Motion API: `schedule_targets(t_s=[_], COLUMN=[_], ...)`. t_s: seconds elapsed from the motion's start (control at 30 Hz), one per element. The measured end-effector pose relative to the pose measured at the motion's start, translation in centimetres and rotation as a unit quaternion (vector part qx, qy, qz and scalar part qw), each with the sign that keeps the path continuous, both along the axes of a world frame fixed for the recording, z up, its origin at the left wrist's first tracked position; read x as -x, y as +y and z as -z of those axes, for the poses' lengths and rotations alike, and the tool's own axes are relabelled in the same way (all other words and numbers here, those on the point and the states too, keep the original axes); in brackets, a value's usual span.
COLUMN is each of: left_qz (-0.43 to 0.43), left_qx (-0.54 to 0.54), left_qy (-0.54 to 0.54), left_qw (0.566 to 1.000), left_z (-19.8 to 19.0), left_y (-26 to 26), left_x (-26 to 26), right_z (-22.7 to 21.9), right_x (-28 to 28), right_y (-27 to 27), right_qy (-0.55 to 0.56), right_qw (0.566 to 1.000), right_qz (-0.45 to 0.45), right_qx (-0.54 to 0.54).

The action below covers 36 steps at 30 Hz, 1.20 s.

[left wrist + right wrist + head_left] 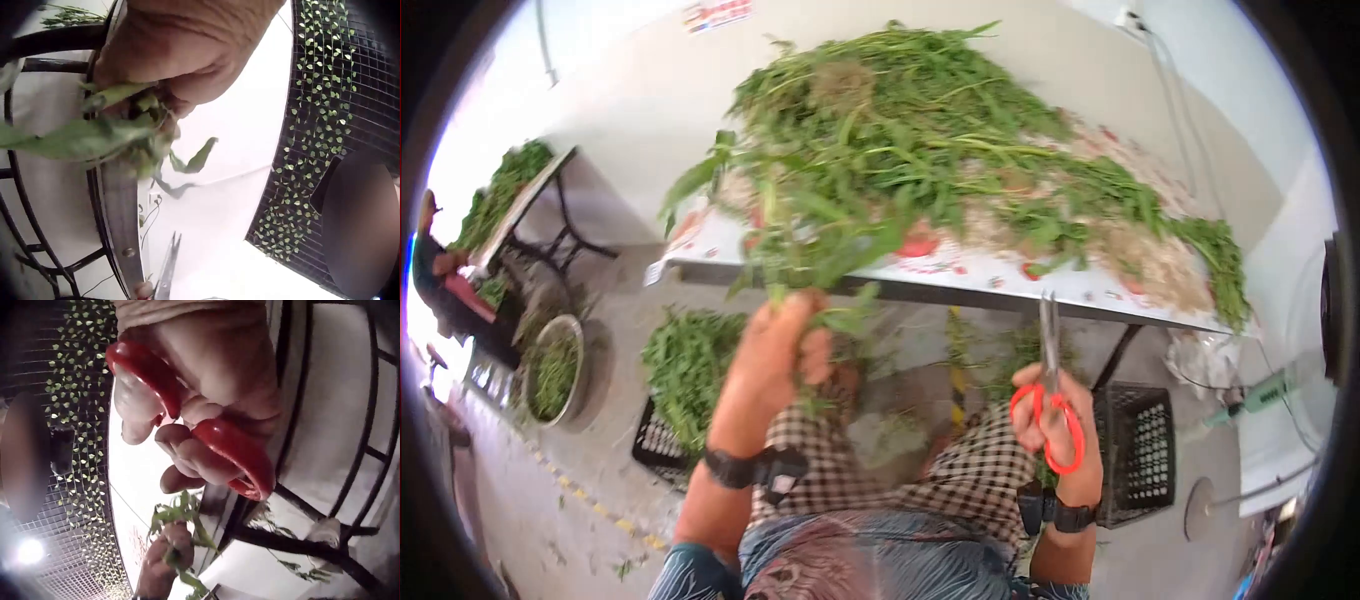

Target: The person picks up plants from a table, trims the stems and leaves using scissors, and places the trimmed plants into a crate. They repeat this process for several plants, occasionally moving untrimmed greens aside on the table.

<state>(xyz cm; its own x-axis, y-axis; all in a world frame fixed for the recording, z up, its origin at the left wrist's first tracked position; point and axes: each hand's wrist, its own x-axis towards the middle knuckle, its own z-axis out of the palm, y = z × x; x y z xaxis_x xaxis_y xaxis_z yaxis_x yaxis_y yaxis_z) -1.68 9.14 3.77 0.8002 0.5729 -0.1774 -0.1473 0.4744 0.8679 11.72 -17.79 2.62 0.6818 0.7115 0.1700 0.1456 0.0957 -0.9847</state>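
My left hand [772, 348] grips the stems of a bunch of leafy green plants [785, 235], held upright before the table's front edge. In the left wrist view, long leaves [81, 139] stick out past the curled fingers. My right hand [1060, 425] holds a pair of scissors [1051, 345] with fingers through the red handles [228, 450]. The blades [167, 265] point up, their tips slightly apart and well away from the bunch. On the table, a large heap of the same greens [900, 120] lies beyond both hands.
The white patterned table [920, 268] spans the front, with pale roots [1150, 262] at its right. Below stand a black crate [1135, 455] and greens [690, 370] in another crate. A metal basin [555, 370] and a person [455, 275] are at left.
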Motion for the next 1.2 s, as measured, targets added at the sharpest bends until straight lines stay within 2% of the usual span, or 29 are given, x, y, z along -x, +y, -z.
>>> schedule_targets(t_s=[0.03,0.07,0.1,0.17,0.2,0.27,0.33,0.37,0.43,0.53,0.63,0.73,0.83,0.93,0.97,1.0,1.03,1.1,1.13,1.2], left_qz=[-0.013,-0.021,-0.029,-0.027,-0.016,-0.023,-0.033,-0.061,-0.029,-0.021,-0.038,-0.03,-0.027,-0.023,-0.022,-0.022,-0.025,-0.027,-0.029,-0.033], left_qx=[-0.039,-0.05,-0.052,-0.042,-0.032,-0.025,-0.018,-0.006,-0.065,-0.094,-0.111,-0.101,-0.094,-0.087,-0.08,-0.072,-0.073,-0.077,-0.07,-0.056], left_qy=[-0.012,-0.037,-0.058,-0.111,-0.143,-0.157,-0.152,-0.133,-0.16,-0.154,-0.135,-0.133,-0.136,-0.139,-0.14,-0.141,-0.139,-0.134,-0.135,-0.141], left_qw=[0.999,0.998,0.997,0.993,0.989,0.987,0.988,0.989,0.985,0.983,0.984,0.985,0.986,0.986,0.987,0.987,0.987,0.988,0.988,0.988], left_z=[-0.3,-0.3,-0.9,-1.7,-2.0,-2.9,-3.4,-3.4,-2.5,-2.3,-2.1,-2.0,-1.9,-1.9,-1.8,-1.7,-1.6,-1.6,-1.6,-1.8], left_y=[0.3,0.8,0.9,1.5,1.9,2.0,1.9,1.8,2.2,2.1,2.1,2.3,2.4,2.4,2.4,2.5,2.4,2.3,2.3,2.1], left_x=[0.2,0.4,0.1,-0.7,-1.4,-2.9,-4.6,-5.4,-6.2,-6.1,-5.8,-5.7,-5.6,-5.6,-5.6,-5.6,-5.6,-5.6,-5.6,-5.7], right_z=[-1.6,-2.9,-3.1,-6.3,-7.0,-8.9,-11.3,-12.1,-12.8,-12.5,-11.9,-9.9,-8.4,-8.7,-9.4,-11.4,-12.4,-12.9,-13.2,-13.4], right_x=[-1.1,-2.9,-4.7,-6.5,-8.2,-10.6,-11.6,-12.4,-14.5,-18.7,-21.3,-23.5,-24.8,-24.3,-24.1,-22.1,-21.0,-21.5,-21.5,-20.8], right_y=[-0.7,-0.6,-1.7,-1.9,-1.7,-0.7,0.7,1.6,3.6,7.1,11.2,14.9,16.6,16.6,16.1,15.3,15.0,14.5,14.2,13.6], right_qy=[0.027,0.307,0.168,-0.015,-0.213,-0.361,-0.288,-0.311,-0.355,-0.424,-0.512,-0.509,-0.509,-0.545,-0.427,-0.298,-0.161,-0.057,-0.005,0.051], right_qw=[0.997,0.94,0.973,0.983,0.939,0.864,0.912,0.908,0.899,0.866,0.796,0.78,0.762,0.753,0.845,0.916,0.964,0.997,0.999,0.996], right_qz=[0.058,0.109,0.086,0.169,0.267,0.325,0.277,0.266,0.243,0.222,0.222,0.22,0.156,0.114,0.104,0.09,0.075,0.037,0.019,-0.01], right_qx=[0.032,-0.106,-0.129,-0.07,0.04,0.131,0.095,0.091,0.083,0.147,0.234,0.288,0.369,0.351,0.306,0.254,0.196,0.049,-0.027,-0.076])
